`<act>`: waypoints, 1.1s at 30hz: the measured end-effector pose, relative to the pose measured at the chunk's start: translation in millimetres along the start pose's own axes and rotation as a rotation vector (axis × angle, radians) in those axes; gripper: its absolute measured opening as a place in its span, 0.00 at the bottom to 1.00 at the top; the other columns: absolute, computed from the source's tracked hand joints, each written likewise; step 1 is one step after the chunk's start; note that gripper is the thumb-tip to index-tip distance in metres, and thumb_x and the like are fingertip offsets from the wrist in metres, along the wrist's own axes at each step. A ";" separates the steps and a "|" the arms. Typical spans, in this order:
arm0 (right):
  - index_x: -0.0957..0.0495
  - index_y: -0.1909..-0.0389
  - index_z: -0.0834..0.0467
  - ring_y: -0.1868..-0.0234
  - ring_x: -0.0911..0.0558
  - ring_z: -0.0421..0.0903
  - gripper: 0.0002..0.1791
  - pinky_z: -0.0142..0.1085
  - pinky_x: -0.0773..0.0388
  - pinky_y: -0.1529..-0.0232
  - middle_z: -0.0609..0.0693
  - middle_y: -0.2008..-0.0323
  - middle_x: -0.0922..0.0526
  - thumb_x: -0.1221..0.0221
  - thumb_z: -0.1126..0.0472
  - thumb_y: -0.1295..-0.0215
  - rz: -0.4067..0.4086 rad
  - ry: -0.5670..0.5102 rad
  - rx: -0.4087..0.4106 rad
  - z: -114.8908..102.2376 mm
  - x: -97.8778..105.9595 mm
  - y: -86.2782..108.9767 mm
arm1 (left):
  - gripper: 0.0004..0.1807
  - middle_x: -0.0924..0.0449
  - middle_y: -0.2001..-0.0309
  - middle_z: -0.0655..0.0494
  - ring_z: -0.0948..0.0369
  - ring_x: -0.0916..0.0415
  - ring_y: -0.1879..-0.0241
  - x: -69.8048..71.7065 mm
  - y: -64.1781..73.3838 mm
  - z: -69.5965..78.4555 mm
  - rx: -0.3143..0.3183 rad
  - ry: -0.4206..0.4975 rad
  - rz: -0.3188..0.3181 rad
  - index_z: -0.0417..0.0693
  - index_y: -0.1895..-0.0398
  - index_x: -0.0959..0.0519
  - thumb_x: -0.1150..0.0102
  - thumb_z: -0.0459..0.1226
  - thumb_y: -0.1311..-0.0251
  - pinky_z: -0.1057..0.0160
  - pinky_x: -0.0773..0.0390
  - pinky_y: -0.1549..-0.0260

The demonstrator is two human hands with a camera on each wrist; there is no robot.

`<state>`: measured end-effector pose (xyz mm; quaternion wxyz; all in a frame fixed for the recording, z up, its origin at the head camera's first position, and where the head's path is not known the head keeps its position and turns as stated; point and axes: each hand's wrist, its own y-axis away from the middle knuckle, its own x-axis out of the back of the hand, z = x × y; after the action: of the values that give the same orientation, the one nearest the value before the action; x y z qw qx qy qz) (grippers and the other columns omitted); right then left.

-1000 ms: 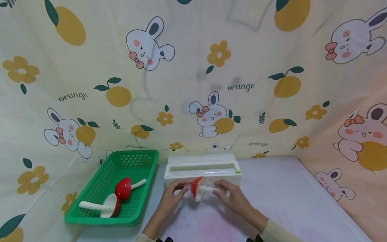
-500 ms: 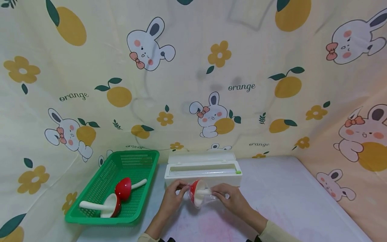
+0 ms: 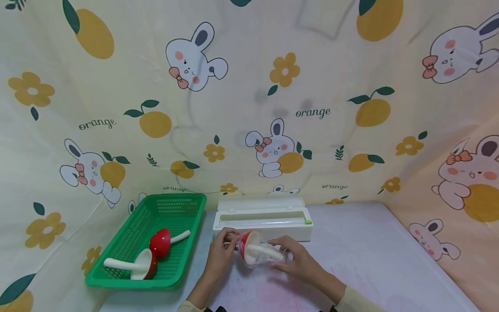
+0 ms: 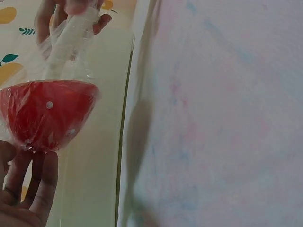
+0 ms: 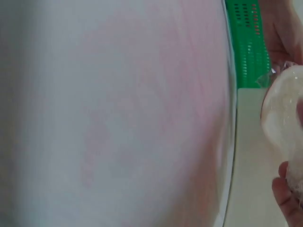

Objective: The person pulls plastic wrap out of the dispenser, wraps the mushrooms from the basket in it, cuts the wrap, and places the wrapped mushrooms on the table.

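Observation:
A toy mushroom (image 3: 246,249) with a red, white-dotted cap and white stem is wrapped in clear cling film, held above the table in front of a white box. My left hand (image 3: 220,253) pinches at the cap end, its fingertips right at the top of the red cap (image 4: 49,111) in the left wrist view. At the stem end, my right hand (image 3: 298,260) grips the stem (image 3: 269,251) and the film round it. Film lies loose and crinkled between the cap and the stem. The right wrist view catches the pale underside of the cap (image 5: 279,106).
Behind the hands stands the white cling film box (image 3: 265,234), lid raised, a film roll (image 3: 261,222) inside and a green slider (image 3: 308,222) at its right. A green basket (image 3: 183,260) on the left holds two unwrapped toy mushrooms (image 3: 160,242). Printed cloth hangs behind.
The wrapped mushroom has turned so its stem points right and slightly down. My right hand has moved from holding film at the side onto the stem end; my left stays at the cap.

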<state>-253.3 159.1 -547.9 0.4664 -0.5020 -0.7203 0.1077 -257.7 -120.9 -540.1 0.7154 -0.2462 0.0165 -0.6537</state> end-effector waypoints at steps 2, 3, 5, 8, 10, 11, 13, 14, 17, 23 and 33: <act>0.18 0.39 0.57 0.57 0.16 0.43 0.29 0.34 0.15 0.58 0.50 0.47 0.14 0.21 0.63 0.42 0.025 0.012 0.006 -0.4 -0.6 0.5 | 0.09 0.18 0.61 0.51 0.60 0.15 0.63 -0.3 -1.0 0.4 0.011 0.023 0.000 0.48 0.49 0.21 0.33 0.32 0.27 0.64 0.12 0.65; 0.18 0.40 0.57 0.56 0.16 0.43 0.27 0.33 0.14 0.58 0.49 0.47 0.14 0.21 0.64 0.41 0.041 0.019 0.002 -0.5 -0.8 0.5 | 0.10 0.20 0.60 0.50 0.59 0.15 0.63 -0.5 -1.6 0.3 0.011 0.038 0.002 0.48 0.49 0.21 0.33 0.32 0.27 0.64 0.12 0.66; 0.17 0.43 0.56 0.55 0.14 0.43 0.24 0.33 0.14 0.58 0.48 0.47 0.13 0.23 0.66 0.39 0.080 0.036 -0.005 -0.7 -0.6 0.1 | 0.09 0.22 0.55 0.48 0.57 0.14 0.60 -0.6 -2.2 0.6 0.005 0.072 -0.002 0.47 0.48 0.22 0.35 0.32 0.26 0.62 0.11 0.64; 0.14 0.47 0.55 0.53 0.13 0.43 0.20 0.32 0.14 0.56 0.45 0.50 0.11 0.24 0.69 0.39 0.137 0.056 -0.001 -0.6 0.5 -0.6 | 0.09 0.22 0.47 0.48 0.54 0.13 0.55 0.4 -1.5 1.5 -0.033 0.118 -0.046 0.47 0.46 0.20 0.36 0.33 0.25 0.60 0.11 0.57; 0.13 0.49 0.55 0.54 0.11 0.45 0.18 0.30 0.15 0.54 0.45 0.53 0.11 0.25 0.71 0.39 0.165 0.049 0.007 0.1 1.2 -0.6 | 0.11 0.20 0.45 0.51 0.54 0.14 0.50 1.1 -0.8 1.6 -0.064 0.118 -0.093 0.49 0.43 0.19 0.34 0.34 0.26 0.58 0.12 0.50; 0.12 0.50 0.55 0.55 0.11 0.45 0.17 0.29 0.15 0.54 0.45 0.54 0.11 0.25 0.71 0.38 0.176 0.039 0.008 0.5 1.4 -0.4 | 0.13 0.19 0.45 0.53 0.54 0.14 0.49 1.3 -0.3 1.2 -0.084 0.112 -0.117 0.51 0.43 0.18 0.33 0.35 0.27 0.57 0.13 0.47; 0.11 0.52 0.57 0.59 0.10 0.45 0.14 0.27 0.15 0.57 0.46 0.57 0.10 0.26 0.72 0.37 0.192 0.003 0.018 1.6 1.5 0.1 | 0.16 0.17 0.45 0.56 0.54 0.15 0.47 1.1 0.1 -0.5 -0.120 0.095 -0.139 0.54 0.42 0.16 0.29 0.36 0.32 0.56 0.15 0.44; 0.11 0.53 0.57 0.62 0.10 0.45 0.13 0.27 0.15 0.59 0.47 0.58 0.10 0.27 0.73 0.36 0.194 -0.020 0.015 1.9 1.5 0.3 | 0.18 0.17 0.45 0.57 0.54 0.15 0.47 0.8 0.3 -1.6 -0.135 0.086 -0.140 0.55 0.43 0.16 0.27 0.36 0.34 0.55 0.15 0.43; 0.10 0.54 0.58 0.69 0.12 0.41 0.12 0.28 0.15 0.66 0.48 0.63 0.10 0.28 0.72 0.35 0.183 -0.080 -0.020 3.0 0.9 2.0 | 0.16 0.15 0.49 0.55 0.54 0.14 0.50 -0.5 1.3 -3.6 -0.165 0.073 -0.117 0.52 0.48 0.14 0.24 0.34 0.39 0.56 0.14 0.46; 0.09 0.54 0.58 0.74 0.12 0.42 0.12 0.31 0.15 0.72 0.49 0.65 0.09 0.30 0.74 0.34 0.149 -0.155 -0.123 2.3 -1.4 4.2 | 0.08 0.15 0.56 0.54 0.60 0.16 0.55 -3.6 2.6 -2.9 -0.172 0.072 -0.071 0.49 0.59 0.13 0.25 0.31 0.39 0.65 0.14 0.50; 0.12 0.50 0.59 0.72 0.10 0.46 0.08 0.38 0.12 0.70 0.55 0.59 0.09 0.32 0.65 0.27 0.091 -0.232 -0.239 -5.2 -2.4 2.6 | 0.07 0.18 0.60 0.58 0.63 0.17 0.59 -7.1 2.4 -2.2 -0.124 0.003 -0.021 0.49 0.61 0.16 0.26 0.31 0.36 0.66 0.15 0.52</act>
<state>-247.5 156.7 -548.1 0.3118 -0.5702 -0.7536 0.0993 -257.2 -114.9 -545.0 0.6917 -0.2892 0.0555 -0.6594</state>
